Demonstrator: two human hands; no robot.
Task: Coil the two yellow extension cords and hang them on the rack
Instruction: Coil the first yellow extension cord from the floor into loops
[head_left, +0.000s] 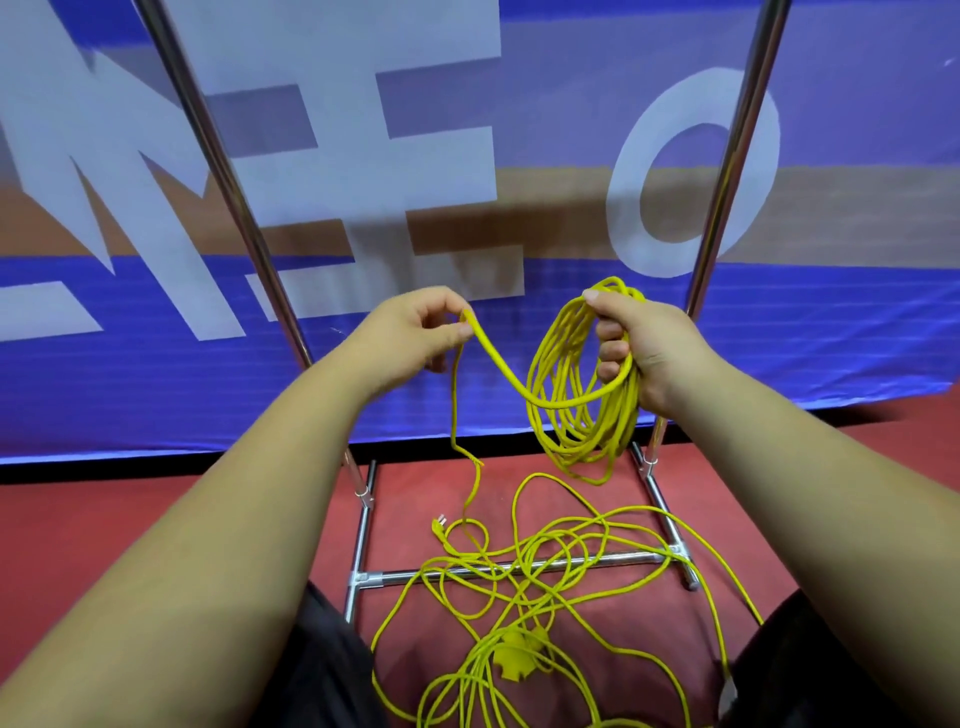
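- The loose thin yellow extension cord (519, 571) lay in crossing loops on the red floor (156, 519). Several strands were draped over the base bar of the polished chrome tube rack (571, 561), so drawing in more slack would probably snag there or tighten a knot.
- The small yellow plug (439, 525) lay among those loops and could catch on one.
- The right hand (639, 353) gripped the hanging yellow coil (576, 405), fingers curled round its top. The loops were uneven, and a low one might slip free.
- The left hand (415, 327) pinched a single strand between thumb and fingertips, and it sagged in a smooth curve to the coil.
- The cord looked slim, smooth-jacketed and limp, and a chunky yellow socket block (514, 657) lay nearest the person.
- Which strands belonged to which cord could not be told.
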